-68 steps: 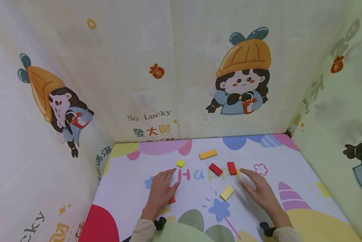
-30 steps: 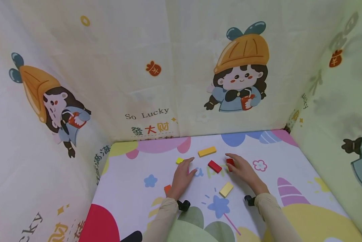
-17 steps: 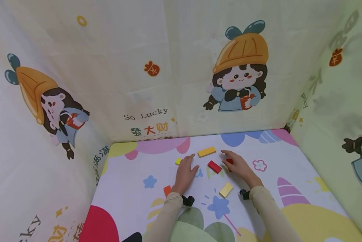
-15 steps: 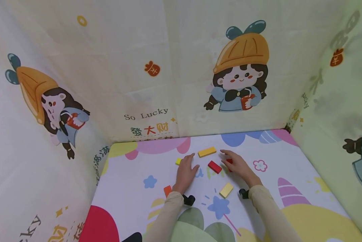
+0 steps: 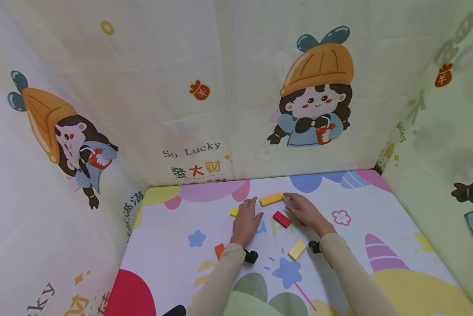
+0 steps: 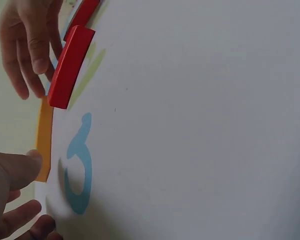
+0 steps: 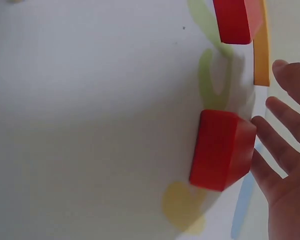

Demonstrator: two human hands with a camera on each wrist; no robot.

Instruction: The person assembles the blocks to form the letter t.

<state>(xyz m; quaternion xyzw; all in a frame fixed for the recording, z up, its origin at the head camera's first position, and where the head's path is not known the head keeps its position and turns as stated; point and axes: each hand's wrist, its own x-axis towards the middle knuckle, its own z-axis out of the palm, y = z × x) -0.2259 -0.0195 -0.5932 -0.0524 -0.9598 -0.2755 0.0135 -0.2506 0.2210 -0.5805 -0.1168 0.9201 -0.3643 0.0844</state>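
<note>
Since the earlier head frame both hands have drawn closer to the orange block (image 5: 271, 199): left hand (image 5: 247, 223) just left of it, right hand (image 5: 304, 210) at its right end (contact unclear). Step, as judged: reaching; next move calls for a pinch on its ends. White printed tabletop (image 5: 165, 226) lies beneath it, red block (image 5: 281, 219) nearer the wearer, patterned cloth wall (image 5: 252, 109) behind. Left wrist view: thumb apart from fingers, no grip seen. Right wrist view: fingers spread, nothing held.
</note>
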